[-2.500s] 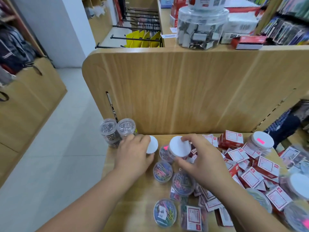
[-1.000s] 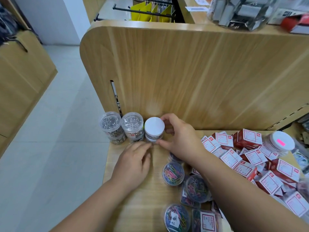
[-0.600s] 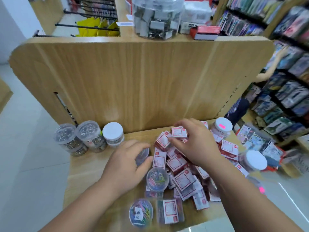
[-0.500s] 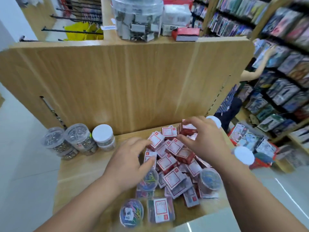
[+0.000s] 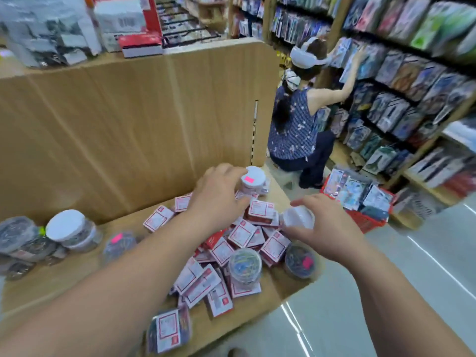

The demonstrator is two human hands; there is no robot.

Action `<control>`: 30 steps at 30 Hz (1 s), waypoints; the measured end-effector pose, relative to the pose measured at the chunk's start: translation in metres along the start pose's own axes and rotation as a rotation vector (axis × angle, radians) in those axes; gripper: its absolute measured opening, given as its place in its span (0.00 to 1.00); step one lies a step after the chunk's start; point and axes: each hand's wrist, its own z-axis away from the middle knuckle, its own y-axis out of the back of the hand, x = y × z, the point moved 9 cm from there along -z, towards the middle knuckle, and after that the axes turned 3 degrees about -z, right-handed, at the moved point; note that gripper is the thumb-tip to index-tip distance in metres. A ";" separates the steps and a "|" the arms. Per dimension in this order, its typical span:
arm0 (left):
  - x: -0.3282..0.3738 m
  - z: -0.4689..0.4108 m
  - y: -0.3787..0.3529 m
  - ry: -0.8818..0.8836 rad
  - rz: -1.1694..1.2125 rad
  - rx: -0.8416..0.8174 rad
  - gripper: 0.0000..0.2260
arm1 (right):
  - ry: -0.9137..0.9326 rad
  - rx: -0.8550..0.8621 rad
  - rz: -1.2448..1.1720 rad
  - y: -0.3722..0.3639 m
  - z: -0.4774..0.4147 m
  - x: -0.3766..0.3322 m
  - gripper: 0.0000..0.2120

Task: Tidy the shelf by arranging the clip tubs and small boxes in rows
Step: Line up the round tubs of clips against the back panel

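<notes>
Head view: left hand (image 5: 219, 199) is stretched over the box pile toward the white-lidded tub (image 5: 253, 179) at the shelf's (image 5: 51, 284) back right corner; fingers are curled near its lid, and whether it is gripped cannot be told. Right hand (image 5: 327, 228) is closed around a second white tub (image 5: 297, 217), held just above the right edge of the shelf. Small red-and-white boxes (image 5: 242, 233) are heaped loose across the middle and right of the shelf, some overhanging the front edge. Clear tubs of coloured clips (image 5: 244, 264) are wedged among them, one (image 5: 300, 260) at the front right corner. Three tubs (image 5: 69, 231) are lined up against the back panel at the left edge. The picture is blurred throughout.

Risks, as judged: boxes at the front edge are likely to be swept off by the left forearm lying across the pile. The corner tub could be nudged over the right edge if the reach is clumsy. The held tub could be dropped to the floor, since it hangs past the edge.
</notes>
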 end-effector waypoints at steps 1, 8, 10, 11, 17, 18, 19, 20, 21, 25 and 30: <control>0.005 -0.006 -0.005 0.005 -0.025 -0.016 0.25 | -0.005 -0.013 -0.014 -0.001 0.001 0.004 0.23; 0.016 -0.034 -0.036 0.058 -0.146 -0.134 0.24 | -0.002 -0.028 -0.085 -0.009 0.006 0.012 0.23; 0.017 -0.037 -0.039 0.068 -0.151 -0.131 0.23 | -0.004 -0.019 -0.084 -0.011 0.006 0.014 0.24; 0.017 -0.039 -0.040 0.073 -0.142 -0.125 0.22 | -0.007 -0.018 -0.079 -0.012 0.006 0.014 0.24; 0.017 -0.040 -0.032 0.074 -0.055 -0.069 0.18 | -0.001 0.013 -0.066 -0.001 0.007 0.011 0.23; 0.018 -0.036 -0.026 0.066 -0.034 -0.037 0.18 | 0.000 0.035 -0.071 0.005 0.007 0.010 0.23; 0.018 -0.031 -0.018 0.062 -0.006 0.004 0.18 | 0.002 0.058 -0.078 0.012 0.008 0.007 0.23; 0.017 -0.025 -0.007 0.058 0.023 0.050 0.18 | 0.010 0.082 -0.091 0.019 0.008 0.002 0.23; 0.016 -0.017 0.006 0.048 0.050 0.097 0.18 | 0.023 0.102 -0.116 0.024 0.007 -0.004 0.23; -0.007 0.031 0.057 0.021 0.094 0.242 0.18 | 0.134 0.130 -0.221 0.032 0.000 -0.051 0.22; -0.074 0.113 0.094 0.164 -0.007 0.277 0.19 | 0.308 0.056 -0.328 -0.003 -0.014 -0.130 0.22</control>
